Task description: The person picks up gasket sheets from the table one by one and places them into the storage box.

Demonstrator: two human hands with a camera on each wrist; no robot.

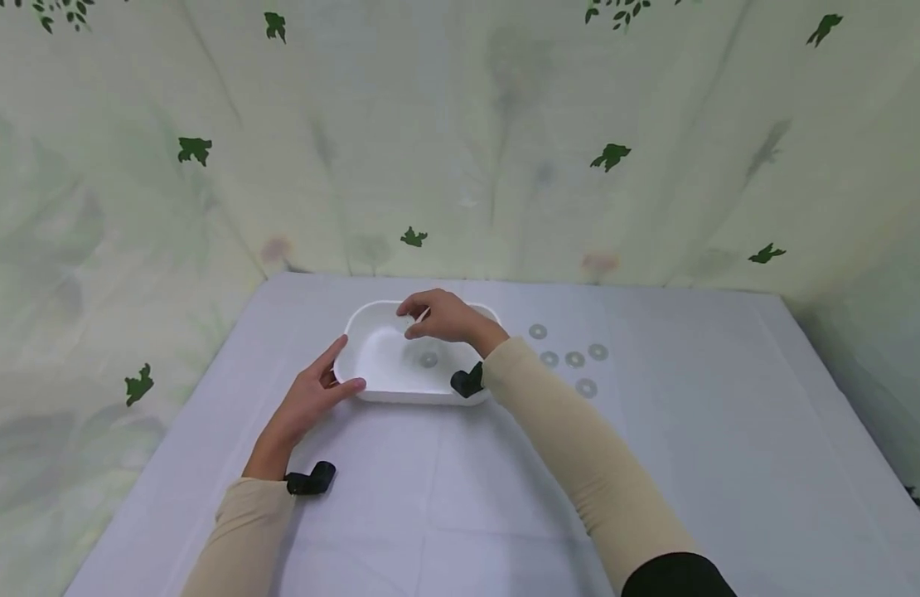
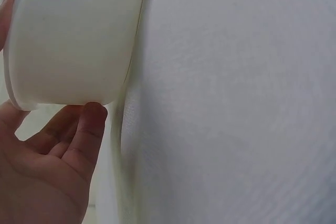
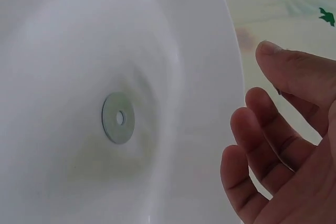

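A white oblong tray (image 1: 378, 352) stands on the cloth-covered table. Its left end is steadied by my left hand (image 1: 322, 390), thumb near the front corner and fingers along the outer wall. In the right wrist view one flat metal washer (image 3: 118, 118) lies inside the tray. Over the tray's far half hovers my right hand (image 1: 447, 317), its fingers loosely bent and the thumb apart from them. The right wrist view shows no washer between those fingers; a faint pale patch by the fingertips in the head view is too unclear to name.
To the right of the tray several washers (image 1: 575, 359) lie scattered on the white tablecloth (image 1: 728, 431). A pale curtain (image 1: 460, 149) with green leaf shapes hangs behind the table.
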